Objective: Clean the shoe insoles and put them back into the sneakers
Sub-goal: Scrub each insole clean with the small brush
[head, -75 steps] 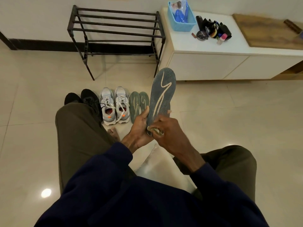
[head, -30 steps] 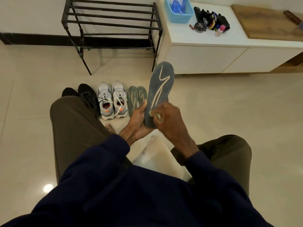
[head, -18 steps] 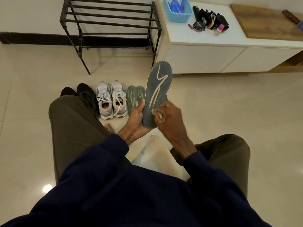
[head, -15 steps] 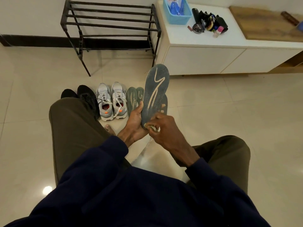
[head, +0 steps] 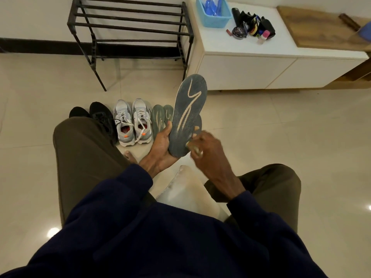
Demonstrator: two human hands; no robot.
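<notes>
My left hand (head: 160, 146) grips the heel end of a dark blue-grey insole (head: 187, 115) with a pale zigzag mark and holds it upright, toe end up. My right hand (head: 206, 152) is closed on a small pale cleaning item (head: 195, 149) pressed at the insole's lower right edge; what the item is stays unclear. A second dark insole (head: 197, 122) shows partly behind the held one. Two green insoles (head: 158, 119) lie on the floor beside a pair of grey sneakers (head: 132, 121) with white laces and orange inside.
A pair of black shoes (head: 100, 117) stands left of the sneakers. Behind them is a black metal shoe rack (head: 130, 23). A white low cabinet (head: 261, 57) at right carries a blue basket (head: 213, 12), polish tins and brushes. My knees frame a pale cushion (head: 186, 191).
My right hand has rubbed up and down over the lower part of the insole and now sits at its lower right edge. My left hand kept the insole upright.
</notes>
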